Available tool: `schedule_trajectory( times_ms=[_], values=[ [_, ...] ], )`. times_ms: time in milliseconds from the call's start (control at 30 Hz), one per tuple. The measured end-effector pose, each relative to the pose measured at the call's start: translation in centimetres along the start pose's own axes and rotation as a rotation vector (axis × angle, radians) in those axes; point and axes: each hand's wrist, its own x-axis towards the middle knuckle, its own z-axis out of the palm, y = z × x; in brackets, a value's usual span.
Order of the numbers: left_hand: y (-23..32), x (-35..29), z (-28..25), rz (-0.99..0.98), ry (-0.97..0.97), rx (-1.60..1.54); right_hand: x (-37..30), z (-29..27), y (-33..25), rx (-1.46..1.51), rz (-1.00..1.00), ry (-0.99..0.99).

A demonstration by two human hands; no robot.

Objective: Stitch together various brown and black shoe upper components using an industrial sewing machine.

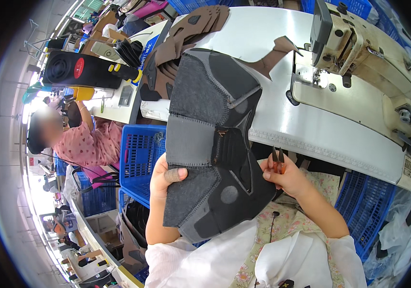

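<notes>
A large sewn fabric panel (189,139) in grey and black, with zigzag seams across it, is held up in front of me. My left hand (161,178) grips its left edge, with the thumb, wrapped in a tan strip, on top and the other fingers hidden behind. At the panel's right edge, my right hand (289,178) is closed around a pair of thread snips (279,163) with orange-red handles, dark blades pointing away from me. The thumb of that hand lies close beside the panel; whether it also pinches the cloth cannot be told.
A sewing machine (359,62) stands on the white table (263,29) at the right. Brown cut pieces (205,24) lie stacked beyond the panel. Blue crates (138,163) stand at the left, with another crate (366,206) at lower right. A co-worker (88,141) sits at the far left.
</notes>
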Motion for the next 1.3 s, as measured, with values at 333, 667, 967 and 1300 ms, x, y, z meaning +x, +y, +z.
schedule_trajectory(
  times_ms=[333,667,967,1300],
  values=[
    [2.7,0.6,-1.0,0.021,-0.044,0.198,0.0,0.9,0.2,-0.035,0.027,-0.015],
    [4.4,3.7,0.4,0.167,0.051,0.552,0.4,1.3,1.4,-0.467,-0.220,0.052],
    [7.5,-0.8,2.9,0.283,0.005,1.243,-2.8,3.2,-7.6,-0.720,-0.504,0.035],
    [4.2,-3.1,5.5,0.514,-0.081,2.035,-4.7,6.8,-13.6,-1.046,-0.667,0.089]
  ],
)
